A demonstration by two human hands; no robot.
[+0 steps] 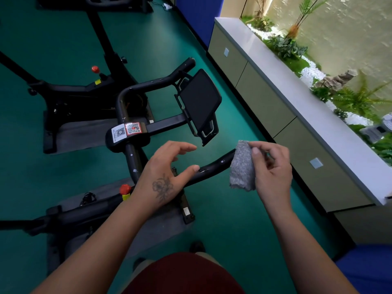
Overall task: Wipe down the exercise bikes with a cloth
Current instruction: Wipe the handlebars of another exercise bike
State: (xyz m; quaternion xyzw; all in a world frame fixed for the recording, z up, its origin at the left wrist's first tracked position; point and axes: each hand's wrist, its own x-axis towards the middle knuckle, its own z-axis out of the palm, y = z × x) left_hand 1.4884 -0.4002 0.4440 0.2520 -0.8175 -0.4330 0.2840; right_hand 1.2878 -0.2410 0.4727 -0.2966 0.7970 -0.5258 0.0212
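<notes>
A black exercise bike [135,132] stands in front of me, its looped handlebar [212,166] and dark tablet screen [200,102] facing up. My right hand [272,172] pinches a folded grey cloth [242,166] that hangs over the near right end of the handlebar. My left hand [167,172] hovers above the near bar with its fingers loosely spread, holding nothing. QR stickers [127,130] sit on the bike's centre post.
A second bike [70,90] stands behind to the left, a third at the top edge. Grey mats [84,134] lie under the bikes on green floor. A long cabinet with a white top [297,98] runs along the right, planter beyond it.
</notes>
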